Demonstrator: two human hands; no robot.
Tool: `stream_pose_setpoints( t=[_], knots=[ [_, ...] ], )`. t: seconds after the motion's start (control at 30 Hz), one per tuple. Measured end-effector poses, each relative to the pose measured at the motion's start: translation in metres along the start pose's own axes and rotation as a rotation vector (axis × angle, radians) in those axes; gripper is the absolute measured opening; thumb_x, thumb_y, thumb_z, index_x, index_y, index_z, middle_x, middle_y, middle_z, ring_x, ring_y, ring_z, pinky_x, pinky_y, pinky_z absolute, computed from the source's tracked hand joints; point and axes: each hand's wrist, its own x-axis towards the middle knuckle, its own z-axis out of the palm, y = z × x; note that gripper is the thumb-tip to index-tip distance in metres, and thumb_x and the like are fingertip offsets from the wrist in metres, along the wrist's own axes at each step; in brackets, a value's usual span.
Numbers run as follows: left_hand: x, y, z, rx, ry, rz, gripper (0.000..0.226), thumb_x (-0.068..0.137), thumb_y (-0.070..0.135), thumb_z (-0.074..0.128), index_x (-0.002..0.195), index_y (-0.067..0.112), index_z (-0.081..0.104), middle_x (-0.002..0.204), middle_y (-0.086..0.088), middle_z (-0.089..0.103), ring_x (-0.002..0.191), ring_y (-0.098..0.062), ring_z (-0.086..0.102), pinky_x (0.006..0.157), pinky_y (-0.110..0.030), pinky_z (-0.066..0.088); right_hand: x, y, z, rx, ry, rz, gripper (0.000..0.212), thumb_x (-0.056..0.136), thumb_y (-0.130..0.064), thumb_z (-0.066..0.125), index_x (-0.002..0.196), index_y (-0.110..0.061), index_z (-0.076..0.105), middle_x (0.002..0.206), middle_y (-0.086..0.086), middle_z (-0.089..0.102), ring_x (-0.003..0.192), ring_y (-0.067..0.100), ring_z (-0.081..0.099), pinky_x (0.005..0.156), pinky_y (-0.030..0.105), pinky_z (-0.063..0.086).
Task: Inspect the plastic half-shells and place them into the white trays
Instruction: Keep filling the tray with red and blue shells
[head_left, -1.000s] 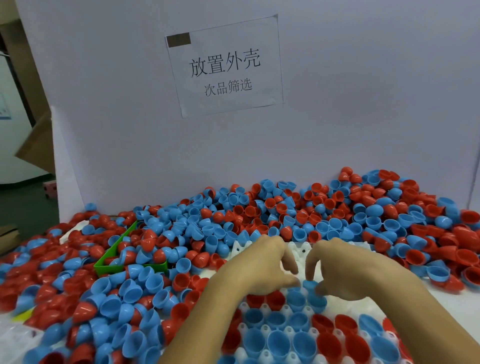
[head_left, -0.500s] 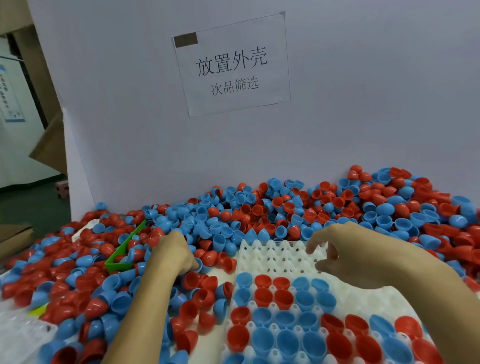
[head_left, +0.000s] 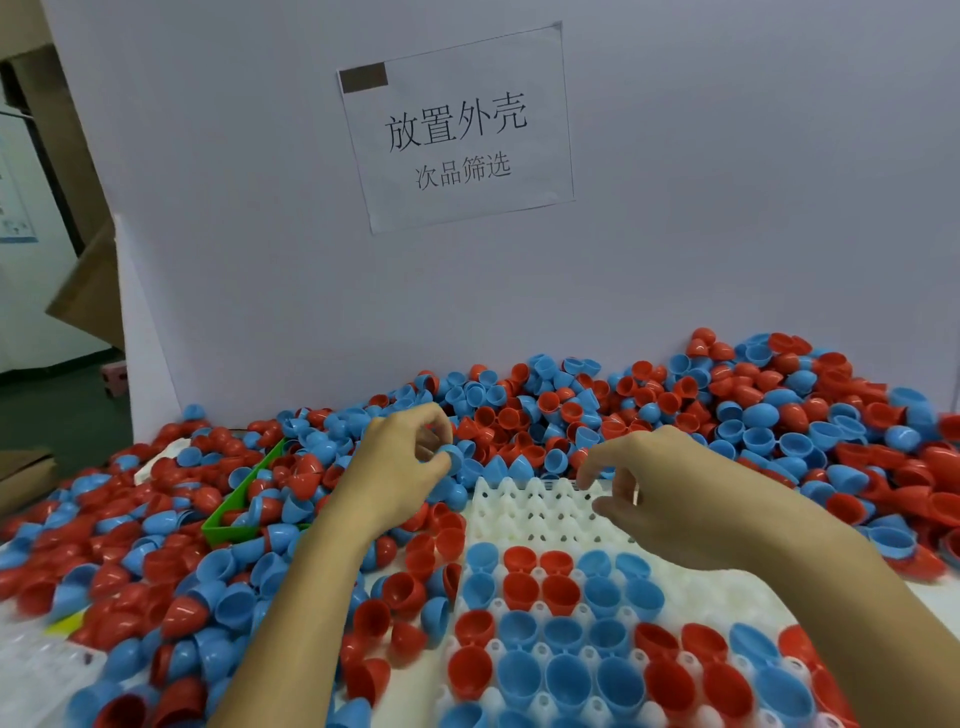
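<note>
A white tray (head_left: 540, 512) lies in front of me; its near rows hold red and blue half-shells, its far rows are bare. Loose red and blue half-shells (head_left: 727, 410) are heaped behind it and on both sides. My left hand (head_left: 400, 462) is at the tray's far left corner and pinches a blue half-shell (head_left: 451, 456) between thumb and fingers. My right hand (head_left: 660, 488) hovers over the tray's far right part with fingers loosely curled and holds nothing that I can see.
A green bin (head_left: 234, 514) sits among the shells on the left. A white board (head_left: 675, 208) with a paper sign (head_left: 457, 130) walls off the back. Another clear tray (head_left: 36, 670) shows at the bottom left. Cardboard boxes (head_left: 88, 291) stand beyond the left edge.
My left hand has come back from the pile on the left toward the tray's far corner and now holds a blue half-shell. My right hand has stayed over the tray's far rows.
</note>
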Motion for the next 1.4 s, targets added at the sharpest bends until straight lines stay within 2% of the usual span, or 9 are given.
stream_pose_setpoints(
  t=[0.17,0.3,0.4,0.6,0.77,0.93,1.03,1.23,1.4],
  knots=[
    [-0.001,0.026,0.002,-0.459,-0.096,-0.135,0.005,0.095,0.011,0.065,0.094,0.01,0.06,0.082,-0.002,0.077,0.069,-0.016,0.073,0.059,-0.03,0.059,0.002,-0.01,0.0,0.106,0.122,-0.119,0.024,0.096,-0.033,0.062,0.12,-0.037,0.06,0.082,-0.014,0.066,0.076,0.002,0.064,0.071,0.016,0.053],
    [-0.007,0.059,0.009,-0.599,-0.263,-0.115,0.003,0.095,0.008,0.064,0.095,0.008,0.061,0.085,-0.007,0.077,0.068,-0.02,0.073,0.058,-0.028,0.058,0.002,-0.021,0.001,0.171,0.211,-0.192,0.021,0.093,-0.033,0.066,0.112,-0.04,0.061,0.086,-0.021,0.062,0.077,-0.002,0.063,0.062,0.008,0.046],
    [-0.01,0.074,0.016,-0.627,-0.285,-0.136,0.006,0.095,0.01,0.066,0.098,0.006,0.063,0.088,-0.011,0.076,0.066,-0.019,0.073,0.059,-0.029,0.059,0.003,-0.02,-0.002,0.145,0.277,-0.169,0.013,0.091,-0.025,0.069,0.098,-0.035,0.064,0.088,-0.019,0.063,0.074,0.001,0.062,0.064,0.013,0.051],
    [-0.012,0.084,0.02,-0.852,-0.42,-0.168,0.024,0.099,0.028,0.06,0.11,0.009,0.067,0.095,-0.006,0.077,0.08,-0.025,0.076,0.065,-0.028,0.059,0.0,-0.007,-0.016,-0.021,0.324,-0.084,0.014,0.087,-0.029,0.075,0.099,-0.036,0.072,0.079,-0.024,0.057,0.069,-0.002,0.057,0.07,0.023,0.057],
    [-0.01,0.078,0.024,-0.82,-0.391,-0.199,0.022,0.098,0.032,0.061,0.113,0.016,0.066,0.103,-0.006,0.077,0.094,-0.022,0.075,0.074,-0.034,0.062,-0.009,0.029,-0.028,-0.041,0.01,0.095,0.005,0.087,-0.032,0.075,0.083,-0.034,0.072,0.081,-0.016,0.066,0.07,0.004,0.063,0.059,0.017,0.05],
    [-0.007,0.07,0.021,-0.768,-0.323,-0.199,0.019,0.099,0.03,0.061,0.113,0.017,0.066,0.102,-0.006,0.076,0.088,-0.022,0.076,0.071,-0.033,0.062,-0.011,0.042,-0.01,-0.077,-0.297,0.255,0.007,0.083,-0.027,0.079,0.089,-0.025,0.076,0.068,-0.017,0.062,0.067,0.002,0.062,0.058,0.016,0.047],
    [-0.006,0.069,0.018,-0.756,-0.31,-0.191,0.02,0.099,0.029,0.061,0.114,0.017,0.065,0.101,-0.005,0.077,0.088,-0.022,0.076,0.072,-0.033,0.062,-0.009,0.04,0.003,-0.104,-0.341,0.316,0.009,0.081,-0.023,0.081,0.087,-0.025,0.075,0.076,-0.014,0.064,0.072,0.006,0.062,0.059,0.02,0.048],
    [-0.005,0.066,0.018,-0.729,-0.304,-0.174,0.02,0.099,0.031,0.06,0.114,0.018,0.064,0.098,-0.003,0.077,0.087,-0.022,0.076,0.072,-0.034,0.062,-0.005,0.031,0.015,-0.231,-0.344,0.405,0.021,0.078,-0.014,0.077,0.097,-0.023,0.075,0.101,-0.004,0.068,0.087,0.017,0.065,0.081,0.034,0.059],
    [-0.004,0.06,0.02,-0.671,-0.275,-0.164,0.018,0.099,0.03,0.06,0.112,0.019,0.066,0.095,0.0,0.077,0.085,-0.019,0.075,0.066,-0.028,0.06,-0.01,0.029,0.002,-0.165,-0.396,0.391,0.027,0.082,-0.02,0.079,0.108,-0.026,0.075,0.11,-0.005,0.067,0.088,0.012,0.061,0.077,0.027,0.054]
  ],
)
